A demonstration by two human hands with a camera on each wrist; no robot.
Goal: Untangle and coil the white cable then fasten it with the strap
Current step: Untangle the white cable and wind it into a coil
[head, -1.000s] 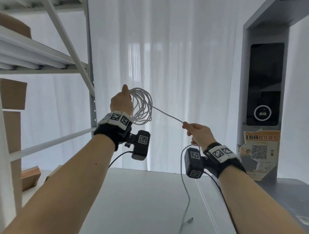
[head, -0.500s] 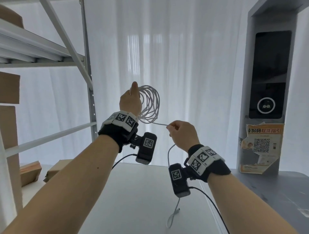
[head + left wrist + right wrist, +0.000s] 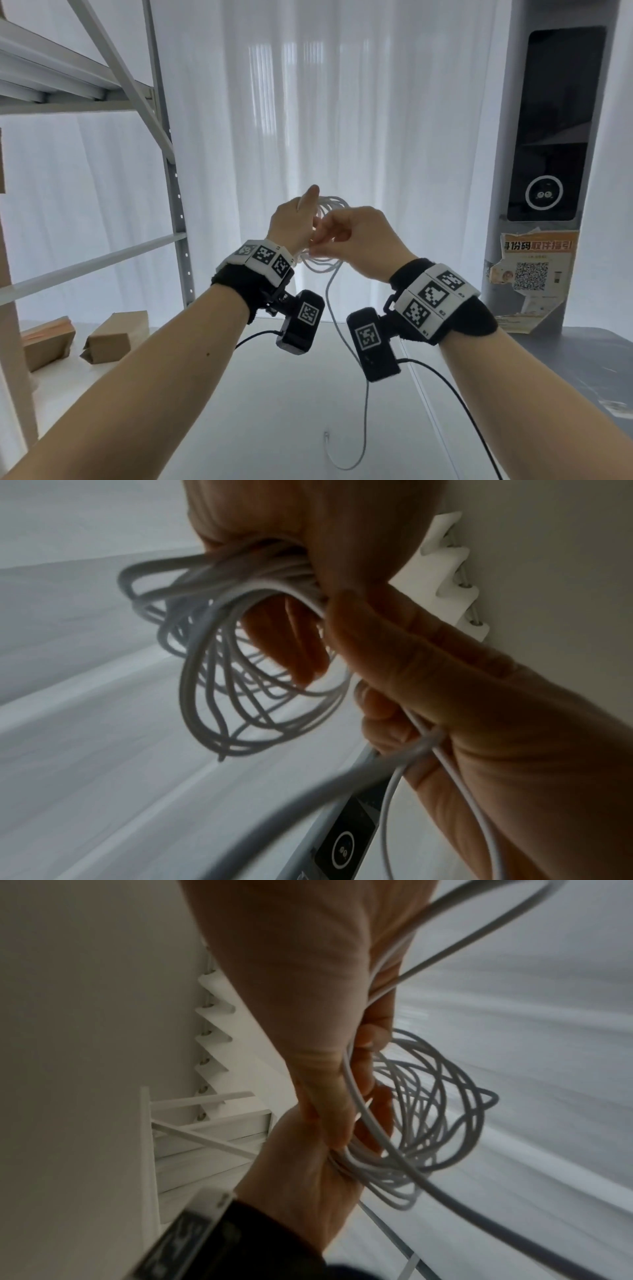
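The white cable (image 3: 322, 266) is mostly a bundle of several loops, held up in front of the curtain. My left hand (image 3: 301, 219) grips the bundle with curled fingers, thumb pointing up; the left wrist view shows the loops (image 3: 222, 696) hanging from that fist. My right hand (image 3: 325, 236) touches the left hand and pinches a single strand (image 3: 356, 1096) against the coil (image 3: 431, 1110). The loose tail (image 3: 365, 404) drops between my wrists, and its plug end (image 3: 327, 435) lies on the table. I cannot make out a strap.
A white table (image 3: 274, 394) lies below my arms. A grey metal shelf rack (image 3: 171, 192) stands at the left, with cardboard boxes (image 3: 113, 337) on the surface beside it. A grey cabinet with a black panel (image 3: 555, 120) stands at the right.
My right hand moved left and up from arm's width to the coil, bringing its strand along. The taut straight stretch is gone and the tail hangs slack.
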